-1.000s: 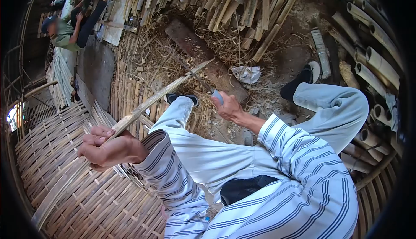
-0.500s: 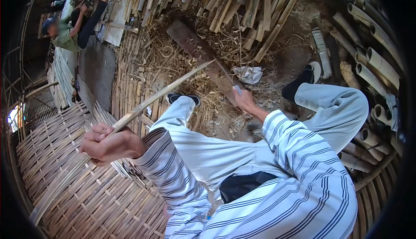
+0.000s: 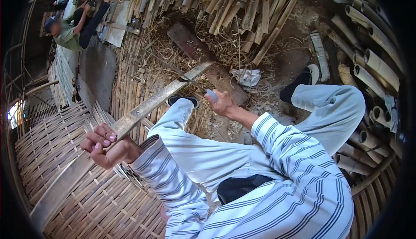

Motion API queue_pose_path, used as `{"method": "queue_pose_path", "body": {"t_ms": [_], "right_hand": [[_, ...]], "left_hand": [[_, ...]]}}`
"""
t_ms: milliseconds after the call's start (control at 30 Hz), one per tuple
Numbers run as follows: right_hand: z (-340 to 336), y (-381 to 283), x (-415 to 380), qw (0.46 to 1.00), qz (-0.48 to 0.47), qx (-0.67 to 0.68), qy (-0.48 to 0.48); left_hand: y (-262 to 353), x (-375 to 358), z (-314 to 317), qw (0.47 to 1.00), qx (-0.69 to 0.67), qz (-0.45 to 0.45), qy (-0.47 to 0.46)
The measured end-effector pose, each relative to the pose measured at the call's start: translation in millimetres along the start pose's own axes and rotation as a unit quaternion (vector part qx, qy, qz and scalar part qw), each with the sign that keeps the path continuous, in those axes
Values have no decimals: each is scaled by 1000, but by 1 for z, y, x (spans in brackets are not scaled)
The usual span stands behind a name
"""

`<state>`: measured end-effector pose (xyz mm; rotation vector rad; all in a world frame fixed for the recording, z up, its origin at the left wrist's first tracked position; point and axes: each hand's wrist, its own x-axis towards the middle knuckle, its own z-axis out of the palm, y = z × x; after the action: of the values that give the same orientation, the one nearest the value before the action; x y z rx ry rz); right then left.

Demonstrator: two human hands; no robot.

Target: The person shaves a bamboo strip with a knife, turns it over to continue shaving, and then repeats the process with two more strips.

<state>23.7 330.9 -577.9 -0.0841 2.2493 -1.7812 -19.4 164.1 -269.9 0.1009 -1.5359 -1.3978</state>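
Note:
My left hand [image 3: 103,145] is closed around a long split bamboo strip [image 3: 149,107], its pale broad face turned up. The strip slants from the lower left to a far end over a dark wooden plank [image 3: 186,41]. In my right hand [image 3: 224,104] is a knife [image 3: 211,95], held by its grey handle. Its thin, dark blade points up and left and crosses the strip toward the far end, overlapping it in this view.
Bamboo shavings [image 3: 151,72] litter the ground around the plank, with a crumpled white wrapper [image 3: 247,77] nearby. Split bamboo [image 3: 255,4] is piled ahead, bamboo poles [image 3: 377,65] lie right, and a woven bamboo panel [image 3: 86,195] lies left. Another person [image 3: 67,33] sits at the upper left.
The bamboo strip has turned so its broad face shows. My right hand has moved left and toward me, and the knife blade has swung from near the strip's tip to across it.

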Motion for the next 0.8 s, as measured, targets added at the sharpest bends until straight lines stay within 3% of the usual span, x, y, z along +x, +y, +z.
{"method": "queue_pose_path", "body": {"t_ms": [100,300,400,433,500,667,800], "right_hand": [[-2,-28,-8,1000,17,-2,-13],[-4,-90,-25,995,-55,-1,-78],[15,-53,-15,983,-182,5,-3],[15,-54,-12,981,-194,-8,4],[21,-57,-17,985,-175,-11,0],[9,-124,-48,998,-27,15,-62],[-4,-151,-59,995,-85,23,-54]], "left_hand": [[-1,2,-12,1000,-16,-5,-10],[5,-10,-7,1000,7,5,7],[7,-11,-10,1000,-6,-2,-8],[8,-10,-8,1000,5,-14,26],[3,-7,-18,999,5,-10,34],[-4,-2,-18,997,36,16,63],[-3,-3,-8,997,35,21,61]]}}
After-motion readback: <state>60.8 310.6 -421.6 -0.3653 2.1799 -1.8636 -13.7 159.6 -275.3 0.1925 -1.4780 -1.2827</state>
